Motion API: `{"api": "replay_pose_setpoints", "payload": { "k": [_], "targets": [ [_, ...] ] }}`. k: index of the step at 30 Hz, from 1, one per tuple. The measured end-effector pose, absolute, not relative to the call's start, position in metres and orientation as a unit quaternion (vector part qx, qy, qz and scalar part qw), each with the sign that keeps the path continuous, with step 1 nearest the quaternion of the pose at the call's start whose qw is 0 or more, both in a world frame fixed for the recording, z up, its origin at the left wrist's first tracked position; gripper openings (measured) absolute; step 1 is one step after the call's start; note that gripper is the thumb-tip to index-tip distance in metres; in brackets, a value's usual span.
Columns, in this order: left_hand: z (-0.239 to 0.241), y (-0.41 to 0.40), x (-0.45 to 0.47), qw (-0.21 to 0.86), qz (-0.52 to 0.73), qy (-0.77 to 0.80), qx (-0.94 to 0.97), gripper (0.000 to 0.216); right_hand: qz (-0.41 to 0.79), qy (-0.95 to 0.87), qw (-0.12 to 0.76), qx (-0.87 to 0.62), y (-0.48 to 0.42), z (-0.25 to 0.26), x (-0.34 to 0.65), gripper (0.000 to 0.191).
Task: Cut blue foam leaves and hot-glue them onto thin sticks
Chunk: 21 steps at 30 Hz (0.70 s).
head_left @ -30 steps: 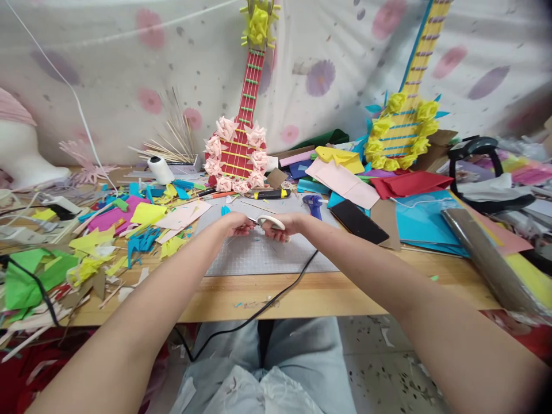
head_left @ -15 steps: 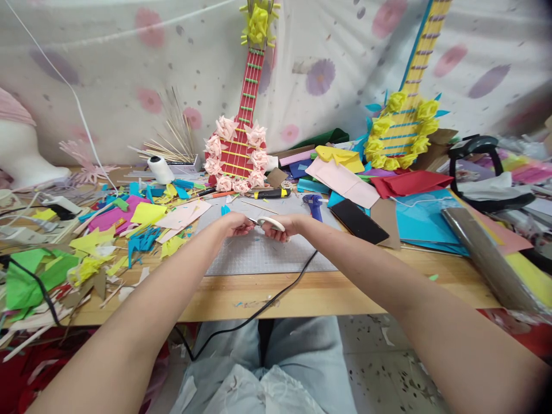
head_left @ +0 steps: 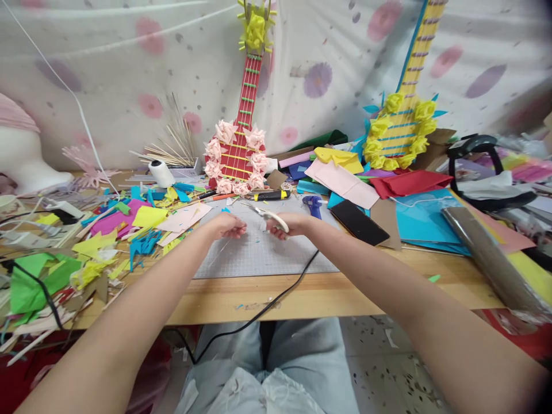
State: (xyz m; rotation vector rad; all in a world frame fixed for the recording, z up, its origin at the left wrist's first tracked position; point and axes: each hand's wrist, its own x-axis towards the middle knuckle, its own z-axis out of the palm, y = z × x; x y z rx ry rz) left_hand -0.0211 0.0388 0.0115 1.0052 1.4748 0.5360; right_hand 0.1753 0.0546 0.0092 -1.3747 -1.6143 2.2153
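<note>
My right hand [head_left: 290, 224] is closed on a pair of scissors [head_left: 275, 218] with white handles, the blades pointing left over the grey cutting mat [head_left: 259, 259]. Left of the scissors, my left hand [head_left: 232, 226] has its fingers pressed together. Whatever they pinch is too small to make out; a faint thin strand [head_left: 224, 247] shows just below them. A scrap of blue paper [head_left: 225, 210] shows right behind the left hand. The scissor tips and the left fingers are apart. Beyond the hands lies a yellow and black utility knife [head_left: 271, 195].
A red paper guitar [head_left: 236, 158] with pink flowers and a yellow one [head_left: 401, 132] lean at the back. Paper scraps [head_left: 149, 217] cover the left side. A blue glue gun [head_left: 314, 206], black block [head_left: 359, 221] and blue sheets [head_left: 422, 221] lie right. A black cable [head_left: 276, 296] crosses the front edge.
My hands have drawn apart, the left one moving slightly left. The scissors have come away from the left fingers, and their blades now show, angled up and left.
</note>
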Motion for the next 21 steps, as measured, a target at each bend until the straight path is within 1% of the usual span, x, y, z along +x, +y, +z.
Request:
{"api": "replay_pose_setpoints", "payload": {
  "k": [3, 4, 6, 9, 12, 14, 19, 21],
  "targets": [
    [0.016, 0.039, -0.040, 0.568, 0.278, 0.642, 0.434, 0.011, 0.704, -0.485, 0.235, -0.463, 0.057, 0.014, 0.182, 0.018],
    [0.018, 0.039, -0.046, 0.560, 0.287, 0.643, 0.436, 0.013, 0.686, -0.480, 0.281, -0.469, 0.057, 0.015, 0.183, 0.019],
    [0.022, 0.038, -0.055, 0.554, 0.298, 0.639, 0.444, 0.018, 0.650, -0.482, 0.329, -0.487, 0.057, 0.014, 0.183, 0.020],
    [0.031, 0.035, -0.062, 0.570, 0.266, 0.623, 0.465, 0.025, 0.630, -0.493, 0.343, -0.492, 0.056, 0.010, 0.177, 0.020],
    [0.038, 0.032, -0.067, 0.595, 0.160, 0.617, 0.489, 0.029, 0.640, -0.505, 0.335, -0.472, 0.056, 0.003, 0.167, 0.018],
    [0.039, 0.031, -0.069, 0.595, 0.111, 0.626, 0.491, 0.030, 0.645, -0.507, 0.332, -0.465, 0.056, 0.001, 0.161, 0.018],
    [0.039, 0.030, -0.067, 0.586, 0.127, 0.640, 0.481, 0.032, 0.646, -0.514, 0.310, -0.471, 0.050, 0.002, 0.147, 0.016],
    [0.040, 0.030, -0.064, 0.594, 0.128, 0.632, 0.481, 0.033, 0.655, -0.520, 0.293, -0.464, 0.046, 0.003, 0.140, 0.019]
  ]
}}
